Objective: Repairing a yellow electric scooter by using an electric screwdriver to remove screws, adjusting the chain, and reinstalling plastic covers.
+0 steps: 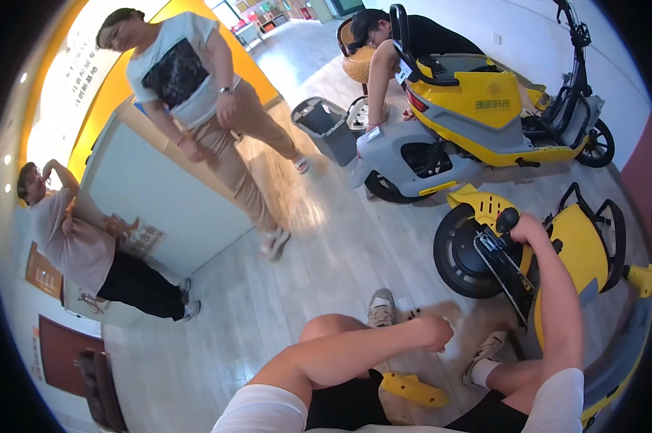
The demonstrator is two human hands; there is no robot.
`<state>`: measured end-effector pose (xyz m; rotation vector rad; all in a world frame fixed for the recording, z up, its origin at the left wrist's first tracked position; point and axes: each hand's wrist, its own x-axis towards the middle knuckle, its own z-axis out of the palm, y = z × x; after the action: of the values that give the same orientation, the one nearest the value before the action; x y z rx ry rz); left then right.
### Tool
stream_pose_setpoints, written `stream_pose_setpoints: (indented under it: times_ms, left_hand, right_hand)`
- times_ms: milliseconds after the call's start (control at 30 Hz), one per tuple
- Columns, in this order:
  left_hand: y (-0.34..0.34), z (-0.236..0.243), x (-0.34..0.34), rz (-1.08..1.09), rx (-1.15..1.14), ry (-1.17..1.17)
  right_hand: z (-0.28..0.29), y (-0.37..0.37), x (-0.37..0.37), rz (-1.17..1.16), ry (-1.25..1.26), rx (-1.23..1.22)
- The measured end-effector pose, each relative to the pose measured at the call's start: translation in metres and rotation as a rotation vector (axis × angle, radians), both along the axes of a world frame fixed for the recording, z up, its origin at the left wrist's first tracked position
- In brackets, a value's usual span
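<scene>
A yellow electric scooter [571, 267] lies on its side at my right, its black rear wheel [459, 252] toward me. My right hand [528, 227] is closed on a black rounded part [508, 220] beside the wheel, above a metal piece and chain [495, 249]. My left hand [435, 333] is curled low, left of the scooter and apart from the wheel; what it holds, if anything, is hidden. A yellow molded plastic piece [412, 390] rests on the floor between my legs.
A crouching co-worker [441, 36] works at an upright yellow-and-grey scooter [477, 123] behind. A standing person [181, 86] and another person [80, 245] are at left by a pale counter [160, 202]. A grey bin [318, 126] stands beside the upright scooter.
</scene>
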<state>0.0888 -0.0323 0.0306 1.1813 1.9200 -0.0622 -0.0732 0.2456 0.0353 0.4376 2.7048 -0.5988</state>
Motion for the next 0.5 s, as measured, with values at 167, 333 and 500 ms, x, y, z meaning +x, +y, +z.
stream_pose_setpoints:
  times_ms: [167, 333, 500]
  left_hand:
    - [0.019, 0.008, 0.008, -0.090, -0.118, 0.032]
    - [0.029, -0.003, 0.029, -0.034, 0.066, 0.027]
    - [0.024, 0.016, 0.041, -0.076, 0.174, -0.045]
  right_hand:
    - [-0.008, -0.002, -0.010, -0.026, -0.237, -0.052]
    - [-0.013, 0.014, -0.016, -0.073, -0.218, -0.086]
    - [0.051, 0.017, -0.020, -0.102, -0.218, -0.301]
